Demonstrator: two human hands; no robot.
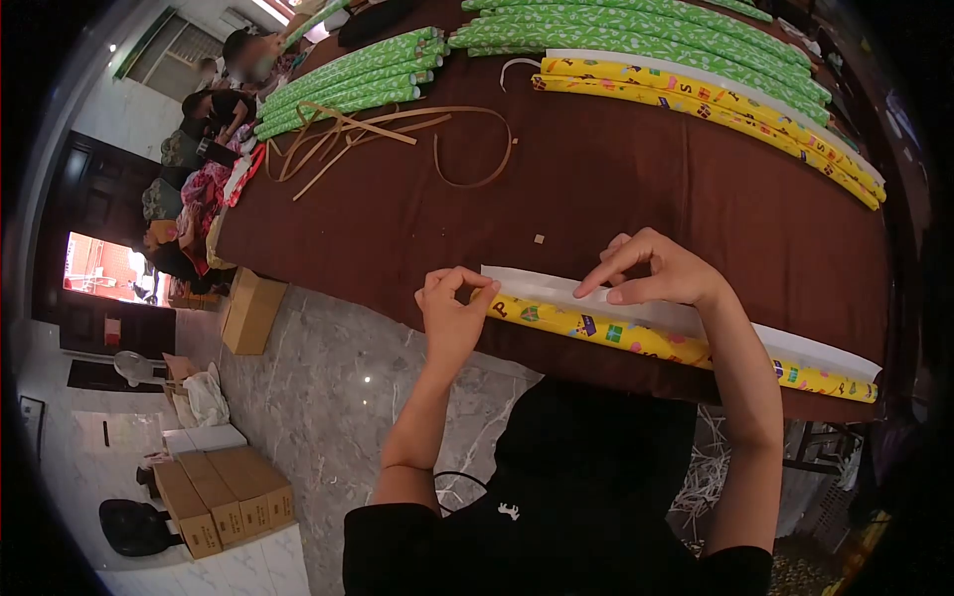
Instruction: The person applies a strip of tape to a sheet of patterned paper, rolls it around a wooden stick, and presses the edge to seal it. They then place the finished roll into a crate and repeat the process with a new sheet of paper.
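A yellow roll of wrapping paper (636,340) with colourful printed pictures and letters lies along the front edge of the table. Its white inner side shows as a loose strip (537,282) along the far side of the roll. At the roll's left end, my left hand (453,314) pinches the paper between thumb and fingers. My right hand (664,274) hovers at the white strip, index finger and thumb apart, with the index fingertip right at the paper. The right forearm covers part of the roll.
The table has a brown cloth (596,179). More yellow rolls (715,114) lie at the back right, beside green patterned rolls (636,45). Thin tan strips (348,134) curl at the back left. Cardboard boxes (224,497) stand on the floor. People (231,107) sit far left.
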